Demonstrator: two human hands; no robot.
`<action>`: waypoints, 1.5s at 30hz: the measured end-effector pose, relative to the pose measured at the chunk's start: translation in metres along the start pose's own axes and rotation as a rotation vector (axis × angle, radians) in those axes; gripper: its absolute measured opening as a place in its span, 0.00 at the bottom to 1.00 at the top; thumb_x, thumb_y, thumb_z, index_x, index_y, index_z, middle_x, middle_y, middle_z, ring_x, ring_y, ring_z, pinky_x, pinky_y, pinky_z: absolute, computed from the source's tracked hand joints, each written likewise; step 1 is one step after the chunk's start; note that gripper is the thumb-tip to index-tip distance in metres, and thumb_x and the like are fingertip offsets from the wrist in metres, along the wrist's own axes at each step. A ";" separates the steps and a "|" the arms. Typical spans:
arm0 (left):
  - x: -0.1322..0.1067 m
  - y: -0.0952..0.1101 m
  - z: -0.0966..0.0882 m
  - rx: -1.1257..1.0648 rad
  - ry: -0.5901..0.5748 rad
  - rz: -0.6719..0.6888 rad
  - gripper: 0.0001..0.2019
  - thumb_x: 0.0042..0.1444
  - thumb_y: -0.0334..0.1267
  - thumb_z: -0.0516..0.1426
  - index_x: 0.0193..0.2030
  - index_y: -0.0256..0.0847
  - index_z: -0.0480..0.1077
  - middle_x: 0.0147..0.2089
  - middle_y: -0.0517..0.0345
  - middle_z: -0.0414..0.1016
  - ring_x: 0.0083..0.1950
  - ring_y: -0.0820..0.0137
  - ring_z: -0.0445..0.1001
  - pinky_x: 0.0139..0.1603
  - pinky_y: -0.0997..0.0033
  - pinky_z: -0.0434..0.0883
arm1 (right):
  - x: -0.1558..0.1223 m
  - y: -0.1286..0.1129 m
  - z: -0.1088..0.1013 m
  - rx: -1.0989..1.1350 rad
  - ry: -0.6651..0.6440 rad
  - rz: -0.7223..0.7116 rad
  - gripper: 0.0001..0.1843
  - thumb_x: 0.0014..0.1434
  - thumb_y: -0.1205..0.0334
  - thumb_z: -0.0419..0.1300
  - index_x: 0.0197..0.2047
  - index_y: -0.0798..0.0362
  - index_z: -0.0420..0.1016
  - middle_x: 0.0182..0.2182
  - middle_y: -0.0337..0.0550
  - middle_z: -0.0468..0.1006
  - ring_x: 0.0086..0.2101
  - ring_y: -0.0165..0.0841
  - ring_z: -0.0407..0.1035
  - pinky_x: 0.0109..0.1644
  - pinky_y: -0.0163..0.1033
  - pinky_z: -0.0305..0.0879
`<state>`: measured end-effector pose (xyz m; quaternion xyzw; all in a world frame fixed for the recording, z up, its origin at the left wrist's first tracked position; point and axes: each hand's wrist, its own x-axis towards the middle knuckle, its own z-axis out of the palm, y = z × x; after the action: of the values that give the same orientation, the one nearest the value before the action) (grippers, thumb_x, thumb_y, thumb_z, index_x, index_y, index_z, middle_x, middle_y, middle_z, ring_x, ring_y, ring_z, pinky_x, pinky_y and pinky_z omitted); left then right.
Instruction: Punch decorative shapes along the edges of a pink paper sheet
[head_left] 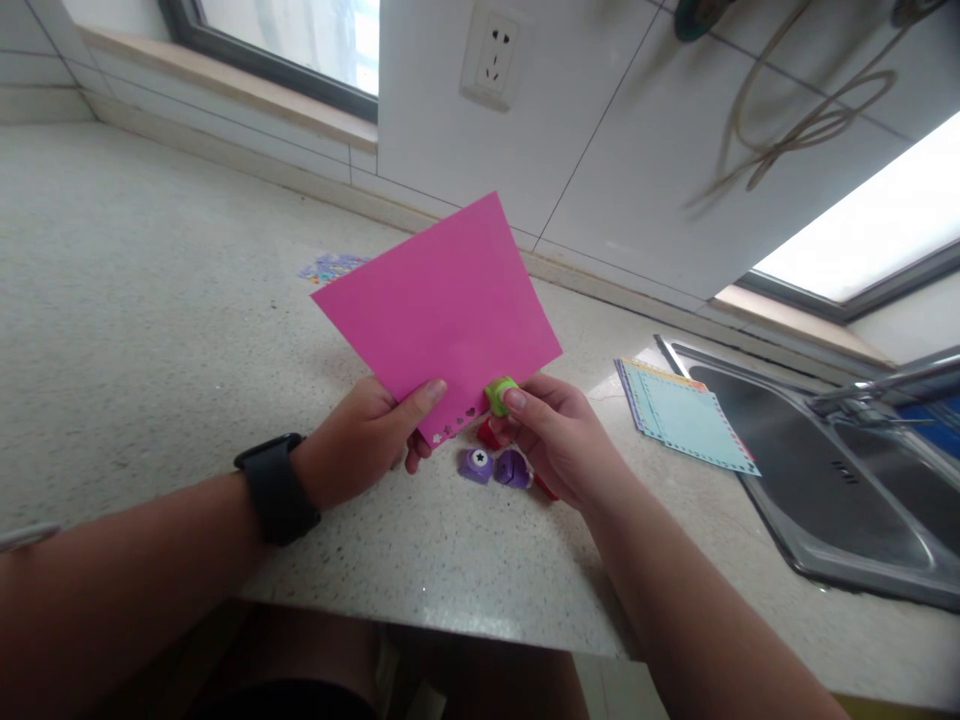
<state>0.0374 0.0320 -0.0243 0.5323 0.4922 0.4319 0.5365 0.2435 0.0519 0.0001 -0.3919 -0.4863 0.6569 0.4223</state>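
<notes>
Left hand (pixel 379 425) clasping, right hand (pixel 551 425) pinching, thumbs (pixel 422 402) uppermost

Tilted pink sheet (pixel 442 300), shapes along one edge — green punch (pixel 496 397) there

Wall socket (pixel 495 52), steel sink (pixel 799 480)

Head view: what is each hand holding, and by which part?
Left hand: pink sheet, by its lower-left edge. Right hand: green punch, thumb on its lower right.
</notes>
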 end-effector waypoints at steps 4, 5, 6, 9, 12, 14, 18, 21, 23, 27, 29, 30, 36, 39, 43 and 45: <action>0.000 0.002 0.000 -0.009 -0.019 0.028 0.23 0.64 0.49 0.54 0.21 0.40 0.67 0.16 0.60 0.67 0.16 0.73 0.65 0.18 0.73 0.62 | -0.001 -0.001 0.004 0.033 -0.034 0.034 0.16 0.52 0.52 0.75 0.35 0.55 0.80 0.26 0.39 0.76 0.25 0.27 0.68 0.27 0.33 0.64; 0.000 0.003 0.000 -0.013 -0.022 0.031 0.22 0.64 0.49 0.54 0.21 0.40 0.67 0.16 0.60 0.67 0.16 0.73 0.65 0.17 0.73 0.62 | -0.001 -0.002 0.005 0.040 -0.043 0.042 0.16 0.51 0.52 0.75 0.35 0.55 0.80 0.26 0.39 0.76 0.25 0.27 0.68 0.27 0.32 0.64; 0.000 0.004 0.000 -0.018 -0.024 0.032 0.22 0.64 0.49 0.54 0.21 0.40 0.67 0.16 0.60 0.67 0.16 0.74 0.64 0.17 0.73 0.62 | -0.001 -0.003 0.006 0.044 -0.052 0.048 0.16 0.51 0.52 0.75 0.34 0.55 0.80 0.25 0.39 0.76 0.25 0.26 0.68 0.27 0.32 0.64; 0.000 0.005 0.000 -0.029 -0.030 0.036 0.22 0.64 0.49 0.55 0.21 0.40 0.68 0.16 0.60 0.67 0.16 0.74 0.65 0.17 0.73 0.62 | -0.001 -0.004 0.009 0.041 -0.070 0.068 0.16 0.51 0.52 0.75 0.33 0.56 0.80 0.25 0.39 0.75 0.24 0.26 0.67 0.27 0.33 0.64; 0.000 0.006 0.001 -0.027 -0.045 0.036 0.22 0.63 0.48 0.55 0.21 0.40 0.68 0.16 0.60 0.67 0.16 0.74 0.64 0.17 0.74 0.62 | -0.002 -0.003 0.010 0.042 -0.071 0.077 0.16 0.51 0.53 0.75 0.33 0.56 0.80 0.25 0.38 0.76 0.24 0.26 0.67 0.27 0.32 0.65; 0.000 0.007 0.001 -0.026 -0.049 0.034 0.21 0.63 0.47 0.55 0.21 0.40 0.68 0.15 0.60 0.67 0.15 0.74 0.64 0.17 0.74 0.62 | -0.002 -0.002 0.010 0.040 -0.069 0.080 0.15 0.51 0.54 0.75 0.34 0.56 0.80 0.26 0.39 0.77 0.25 0.25 0.68 0.27 0.31 0.66; -0.001 0.005 0.000 -0.022 -0.058 0.037 0.20 0.64 0.47 0.54 0.23 0.40 0.68 0.16 0.60 0.68 0.16 0.74 0.64 0.17 0.73 0.61 | -0.002 -0.001 0.010 0.023 -0.075 0.075 0.15 0.51 0.53 0.75 0.34 0.56 0.81 0.28 0.41 0.79 0.25 0.26 0.70 0.27 0.31 0.67; 0.000 0.004 0.000 -0.015 -0.067 0.043 0.20 0.64 0.48 0.54 0.24 0.40 0.69 0.17 0.60 0.68 0.16 0.74 0.63 0.17 0.73 0.61 | -0.001 0.001 0.010 0.006 -0.083 0.059 0.15 0.52 0.53 0.74 0.34 0.56 0.81 0.28 0.41 0.79 0.25 0.26 0.70 0.26 0.31 0.67; 0.000 0.004 0.000 -0.007 -0.067 0.045 0.20 0.64 0.48 0.54 0.23 0.40 0.68 0.17 0.60 0.68 0.16 0.74 0.63 0.17 0.73 0.61 | -0.001 0.001 0.010 -0.001 -0.091 0.045 0.14 0.53 0.54 0.74 0.34 0.56 0.81 0.28 0.41 0.79 0.25 0.26 0.70 0.26 0.31 0.67; 0.001 0.006 0.000 -0.011 -0.074 0.058 0.20 0.64 0.47 0.54 0.22 0.40 0.68 0.16 0.61 0.67 0.16 0.74 0.64 0.18 0.74 0.62 | 0.000 0.002 0.010 -0.002 -0.092 0.030 0.14 0.52 0.54 0.74 0.34 0.56 0.81 0.28 0.40 0.79 0.25 0.26 0.70 0.26 0.31 0.66; 0.001 0.007 0.001 -0.016 -0.075 0.058 0.20 0.64 0.47 0.54 0.23 0.40 0.68 0.17 0.61 0.67 0.16 0.74 0.64 0.18 0.74 0.62 | 0.001 0.003 0.011 -0.003 -0.094 0.029 0.14 0.53 0.54 0.74 0.33 0.56 0.80 0.27 0.40 0.79 0.24 0.26 0.69 0.26 0.31 0.66; 0.001 0.006 0.001 -0.016 -0.073 0.054 0.20 0.63 0.47 0.54 0.23 0.40 0.68 0.17 0.61 0.67 0.16 0.74 0.64 0.18 0.74 0.62 | 0.001 0.003 0.011 -0.003 -0.098 0.028 0.14 0.53 0.54 0.74 0.33 0.56 0.80 0.27 0.40 0.79 0.24 0.26 0.69 0.26 0.31 0.66; 0.001 0.004 0.000 -0.008 -0.061 0.041 0.21 0.64 0.48 0.54 0.22 0.40 0.68 0.17 0.60 0.68 0.16 0.74 0.64 0.18 0.73 0.62 | 0.002 0.004 0.011 -0.002 -0.127 0.016 0.13 0.55 0.54 0.73 0.34 0.55 0.80 0.27 0.40 0.79 0.24 0.25 0.68 0.26 0.31 0.65; 0.001 0.006 0.001 -0.016 -0.061 0.041 0.20 0.64 0.47 0.54 0.22 0.40 0.68 0.17 0.60 0.67 0.16 0.74 0.64 0.17 0.73 0.61 | 0.002 0.004 0.011 -0.017 -0.123 0.010 0.13 0.55 0.54 0.72 0.34 0.55 0.80 0.27 0.40 0.78 0.24 0.25 0.68 0.26 0.32 0.65; 0.001 0.008 0.002 -0.033 -0.058 0.038 0.20 0.63 0.45 0.54 0.22 0.40 0.67 0.16 0.61 0.67 0.15 0.75 0.64 0.17 0.74 0.61 | 0.002 0.004 0.010 -0.030 -0.137 0.006 0.13 0.56 0.53 0.72 0.34 0.55 0.80 0.28 0.40 0.78 0.23 0.25 0.67 0.26 0.32 0.65; 0.000 0.008 0.002 -0.041 -0.058 0.040 0.19 0.63 0.45 0.54 0.22 0.40 0.68 0.16 0.61 0.67 0.15 0.75 0.64 0.17 0.74 0.61 | 0.003 0.005 0.010 -0.030 -0.141 0.006 0.13 0.56 0.54 0.72 0.34 0.55 0.80 0.27 0.40 0.78 0.23 0.25 0.67 0.26 0.32 0.65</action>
<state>0.0401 0.0326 -0.0162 0.5430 0.4568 0.4371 0.5527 0.2322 0.0504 -0.0025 -0.3521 -0.5235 0.6769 0.3793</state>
